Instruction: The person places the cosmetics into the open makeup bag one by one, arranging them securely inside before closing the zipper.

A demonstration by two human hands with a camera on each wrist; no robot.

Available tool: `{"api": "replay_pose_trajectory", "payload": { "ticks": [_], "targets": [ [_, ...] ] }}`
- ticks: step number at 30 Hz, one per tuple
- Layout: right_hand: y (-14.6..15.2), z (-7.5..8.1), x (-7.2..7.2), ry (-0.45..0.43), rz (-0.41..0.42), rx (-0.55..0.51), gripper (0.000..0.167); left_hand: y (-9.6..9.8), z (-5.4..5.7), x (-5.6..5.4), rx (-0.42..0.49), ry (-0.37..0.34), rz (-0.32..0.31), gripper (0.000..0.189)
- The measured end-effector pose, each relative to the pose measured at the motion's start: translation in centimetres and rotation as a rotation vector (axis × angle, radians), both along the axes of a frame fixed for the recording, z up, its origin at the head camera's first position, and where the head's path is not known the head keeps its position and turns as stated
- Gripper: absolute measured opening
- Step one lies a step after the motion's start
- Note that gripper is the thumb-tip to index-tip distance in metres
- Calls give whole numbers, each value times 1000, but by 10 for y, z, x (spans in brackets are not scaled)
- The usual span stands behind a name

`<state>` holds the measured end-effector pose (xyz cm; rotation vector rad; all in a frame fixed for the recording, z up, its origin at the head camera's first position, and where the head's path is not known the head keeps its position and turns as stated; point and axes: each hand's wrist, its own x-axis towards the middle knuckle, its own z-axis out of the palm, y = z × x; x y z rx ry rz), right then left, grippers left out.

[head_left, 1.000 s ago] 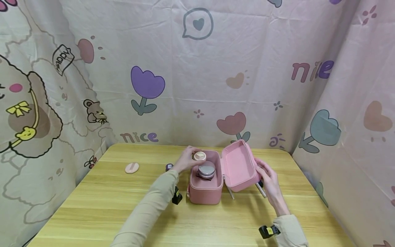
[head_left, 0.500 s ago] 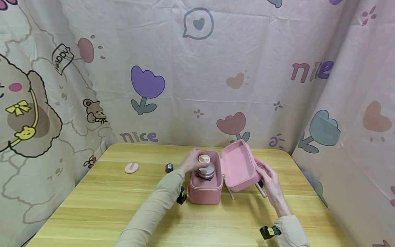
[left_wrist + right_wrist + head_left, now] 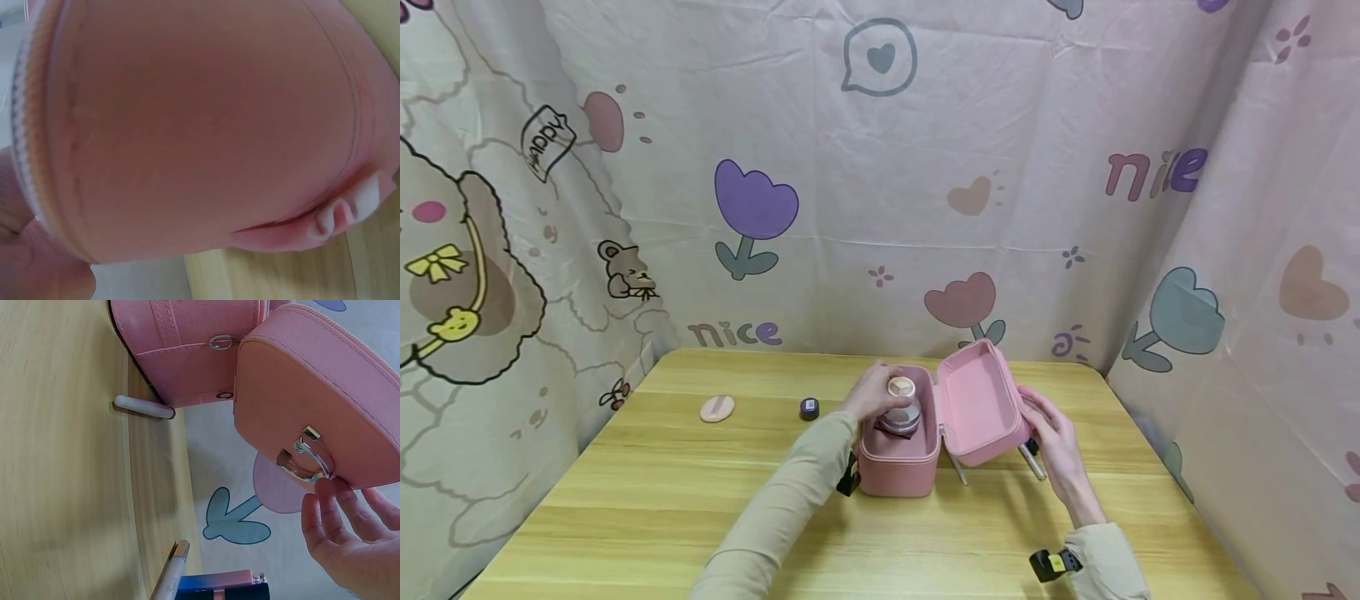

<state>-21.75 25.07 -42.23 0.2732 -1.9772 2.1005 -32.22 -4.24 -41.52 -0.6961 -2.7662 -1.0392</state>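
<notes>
My left hand (image 3: pixel 871 392) pinches a small round pot (image 3: pixel 901 388) with a cream, sectioned top. It reaches over the left rim of an open pink cosmetic case (image 3: pixel 898 478), above a silvery round compact (image 3: pixel 901 419) inside. The left wrist view is mostly filled by the case's outer wall (image 3: pixel 206 131), with part of that hand (image 3: pixel 47 259) at its zipped rim. On the other side, the fingers of my right hand (image 3: pixel 1054 429) touch the edge of the tilted-back lid (image 3: pixel 979 404). In the right wrist view the fingertips rest beside the lid's metal-ended handle (image 3: pixel 306 464).
A pale powder puff (image 3: pixel 717 408) and a small dark-lidded pot (image 3: pixel 809 408) lie on the wooden table, left of the case. Beneath the lid lies a white stick (image 3: pixel 144 407); a white-and-gold tube (image 3: pixel 170 575) and a pink-blue stick (image 3: pixel 215 580) lie further right. A printed curtain stands behind.
My left hand has moved right and slightly down with the round pot, coming over the silvery compact and uncovering the dark-lidded pot. The right hand and lid stay in place.
</notes>
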Motion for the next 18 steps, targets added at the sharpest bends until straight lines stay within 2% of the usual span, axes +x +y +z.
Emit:
{"api": "replay_pose_trajectory", "payload": {
  "ticks": [8,18],
  "targets": [
    [-1,0,-1,-2,1,8,52,-1,-3,1,30,1,39,57],
    [-2,0,0,4,1,-3,52,-11,-7,0,150,6,31,59]
  ]
}}
